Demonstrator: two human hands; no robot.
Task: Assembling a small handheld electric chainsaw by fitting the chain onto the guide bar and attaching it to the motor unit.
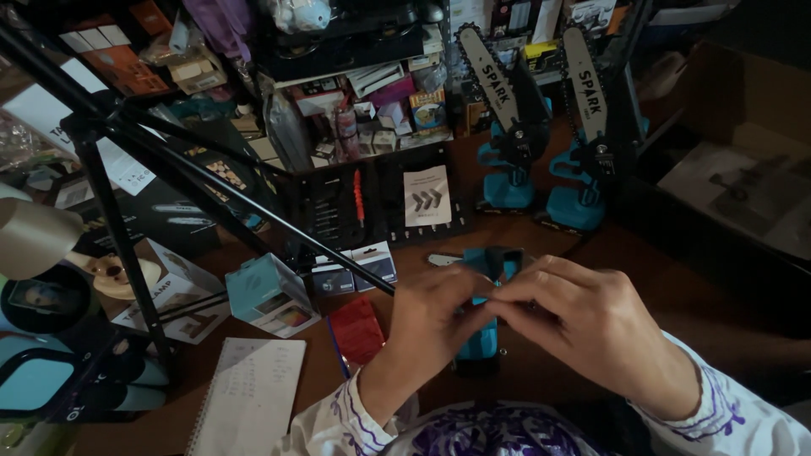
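Both hands [515, 325], teal tool [486, 338] btwn grip

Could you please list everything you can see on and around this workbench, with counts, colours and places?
Teal-and-black handheld power tool body: one, centre, held between both hands.
Small teal chainsaws with grey guide bars: two, standing upright at the back right of the desk.
Black tripod with thin legs: one, left, legs spreading over the desk.
Small teal cardboard box: one, left of centre.
Red crinkled pouch: one, beside the left hand.
White spiral notepad: one, front left.
Black open tool case: one, centre back.
Brown wooden desk: one, underneath everything.
Cluttered shelf of mixed boxes: one, along the back.
Left hand: gripping the tool body.
Right hand: gripping the tool body.
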